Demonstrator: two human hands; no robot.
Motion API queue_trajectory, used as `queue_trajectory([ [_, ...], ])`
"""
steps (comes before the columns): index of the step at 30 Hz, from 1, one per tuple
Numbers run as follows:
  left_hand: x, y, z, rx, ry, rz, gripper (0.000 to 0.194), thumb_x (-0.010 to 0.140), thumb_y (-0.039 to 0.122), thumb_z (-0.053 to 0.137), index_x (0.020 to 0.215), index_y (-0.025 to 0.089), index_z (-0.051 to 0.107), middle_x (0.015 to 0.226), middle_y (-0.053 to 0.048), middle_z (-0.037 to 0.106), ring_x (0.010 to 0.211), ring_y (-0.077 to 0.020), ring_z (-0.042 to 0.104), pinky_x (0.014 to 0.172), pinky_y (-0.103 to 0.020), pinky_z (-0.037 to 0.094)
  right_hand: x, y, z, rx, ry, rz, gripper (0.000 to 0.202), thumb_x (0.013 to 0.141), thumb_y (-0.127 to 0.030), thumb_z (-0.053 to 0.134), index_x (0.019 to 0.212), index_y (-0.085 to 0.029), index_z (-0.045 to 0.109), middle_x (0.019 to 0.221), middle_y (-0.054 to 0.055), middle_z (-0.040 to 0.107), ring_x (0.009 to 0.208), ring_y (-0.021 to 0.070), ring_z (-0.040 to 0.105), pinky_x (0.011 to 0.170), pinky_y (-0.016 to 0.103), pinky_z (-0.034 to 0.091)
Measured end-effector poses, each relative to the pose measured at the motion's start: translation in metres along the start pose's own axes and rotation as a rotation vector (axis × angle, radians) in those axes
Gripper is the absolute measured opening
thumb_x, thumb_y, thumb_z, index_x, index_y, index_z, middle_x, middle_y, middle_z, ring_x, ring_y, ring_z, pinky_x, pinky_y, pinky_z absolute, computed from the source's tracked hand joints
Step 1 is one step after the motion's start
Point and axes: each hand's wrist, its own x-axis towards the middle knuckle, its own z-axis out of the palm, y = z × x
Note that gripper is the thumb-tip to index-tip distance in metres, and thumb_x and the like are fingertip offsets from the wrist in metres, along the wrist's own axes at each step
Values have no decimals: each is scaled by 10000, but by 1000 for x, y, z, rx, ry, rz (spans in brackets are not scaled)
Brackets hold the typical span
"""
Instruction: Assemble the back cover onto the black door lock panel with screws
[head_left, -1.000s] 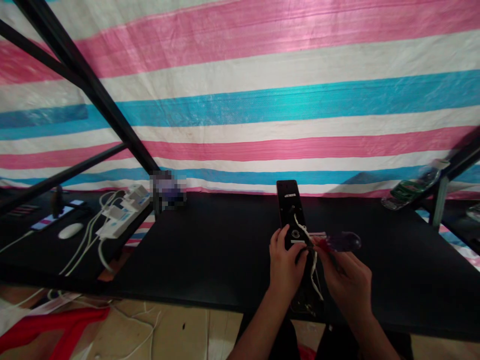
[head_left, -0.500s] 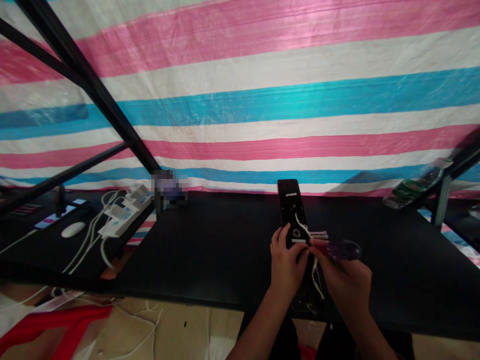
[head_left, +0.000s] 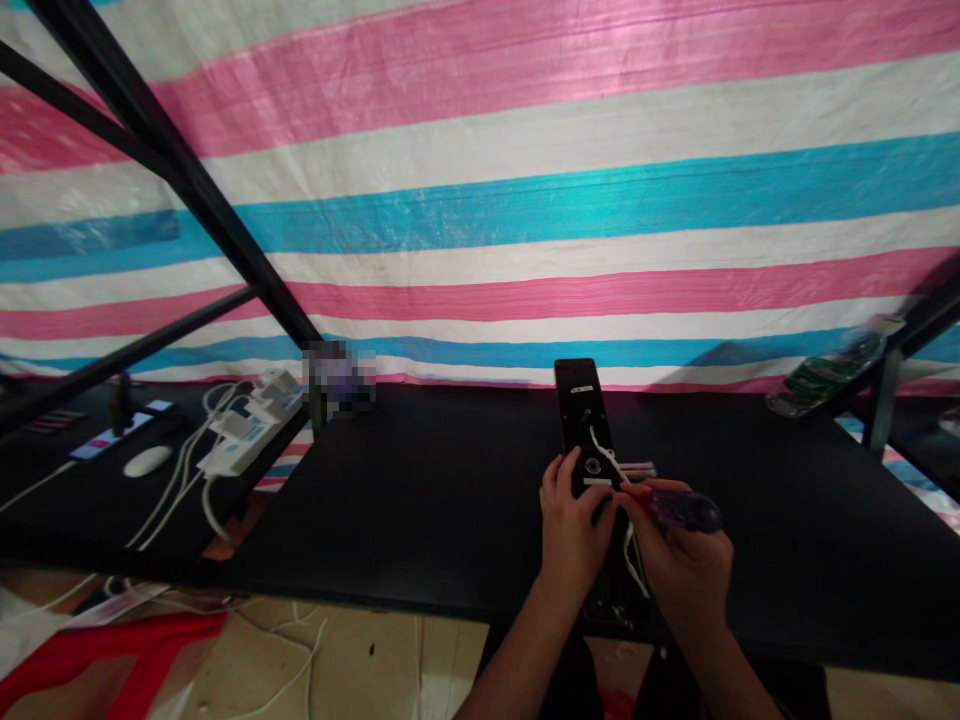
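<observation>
"Since you're standing closer, which way is the panel (head_left: 576, 420) lying?"

"Flat on the black surface (head_left: 420, 500). Its long axis is running from the front edge toward the striped sheet (head_left: 465, 300), with the far end drifting a little left."

"And which hand is nearer?"

"The left hand (head_left: 574, 530). It's resting right on the panel's left side, its fingers spreading there and its thumb reaching across the middle. Whether thumb and forefinger are pinching something small, I can't tell."

"What about the right hand (head_left: 690, 560)?"

"It's sitting on the panel's other side, closing tight around a screwdriver (head_left: 686, 510). The handle is pointing off to the right, and the fingertips are nearly meeting the left thumb over the panel. They're hiding the tip from me. A white cord (head_left: 609, 458) is running down the panel, passing close by those fingertips."

"Are you making out any writing?"

"Hardly. One white label (head_left: 581, 389) is showing dark marks near the far end, and a second label (head_left: 597, 482) is showing just beyond the left thumb; both are too small to read. Over on the right, a bottle (head_left: 817, 380) is wearing green, but I'm not catching any brand."
</observation>
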Motion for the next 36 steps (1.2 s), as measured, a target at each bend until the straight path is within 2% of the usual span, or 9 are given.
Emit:
queue_trajectory([
  [6, 0, -1, 2, -48, 3, -18, 153, 878, 203, 716, 980, 301, 774, 1514, -57, 493, 1400, -327, 424, 1098, -604, 475, 6, 2, -9, -45, -28, -45, 115, 903, -222, 719, 997, -248, 780, 969, 53, 806, 829, 221, 783, 760, 302, 656],
  [11, 0, -2, 2, -81, 0, -14, 179, 865, 176, 726, 978, 302, 782, 1526, -49, 481, 1414, -314, 415, 1128, -583, 458, 3, 2, -7, -17, -161, -76, 257, 960, -154, 588, 1137, -245, 750, 1093, 63, 794, 958, 213, 779, 836, 292, 646],
  [14, 1, -2, 1, -87, 5, -11, 225, 855, 173, 737, 1022, 317, 780, 1509, -52, 497, 1401, -311, 429, 1124, -582, 462, 4, -1, -4, -35, -170, -76, 272, 977, -166, 543, 1174, -222, 722, 1090, 84, 791, 977, 217, 774, 847, 296, 640],
  [16, 1, -1, -1, -82, 0, -13, 260, 852, 167, 738, 1053, 328, 776, 1502, -56, 504, 1392, -311, 439, 1120, -585, 464, 5, -2, -2, -37, -142, -55, 240, 972, -189, 565, 1158, -214, 714, 1052, 87, 792, 950, 217, 775, 832, 298, 638],
  [21, 1, -1, -1, -91, -18, -25, 175, 870, 186, 718, 989, 298, 784, 1523, -62, 490, 1405, -324, 429, 1122, -597, 451, 8, -2, -2, 23, -71, -47, 80, 908, -202, 689, 966, -224, 739, 969, 78, 758, 871, 217, 752, 761, 315, 632],
  [24, -2, -4, 3, -155, -11, -49, 128, 894, 198, 692, 961, 262, 780, 1559, -81, 449, 1440, -314, 415, 1163, -567, 415, 10, -1, -5, 6, -50, -58, 106, 885, -163, 716, 966, -226, 740, 917, 58, 749, 796, 197, 742, 697, 285, 623],
  [27, -4, -7, 7, -271, -18, -110, 202, 912, 211, 672, 1094, 246, 754, 1649, -106, 306, 1478, -304, 402, 1188, -523, 398, 12, 1, -7, -14, -49, -101, 136, 868, -123, 733, 957, -225, 732, 884, 44, 746, 770, 181, 738, 687, 253, 614],
  [30, -4, -10, 9, -374, -80, -186, 336, 909, 214, 675, 1240, 267, 702, 1701, -110, 173, 1464, -301, 443, 1172, -477, 428, 11, 2, -7, -1, -93, -139, 168, 887, -88, 692, 980, -222, 732, 941, 58, 753, 823, 180, 747, 745, 248, 618],
  [36, 2, -12, 4, -388, -111, -218, 334, 880, 224, 710, 1208, 283, 718, 1665, -85, 256, 1478, -317, 420, 1204, -481, 384, 12, -1, -2, 46, -143, -84, 217, 930, -69, 601, 1029, -218, 723, 973, 70, 767, 909, 189, 757, 819, 262, 614],
])
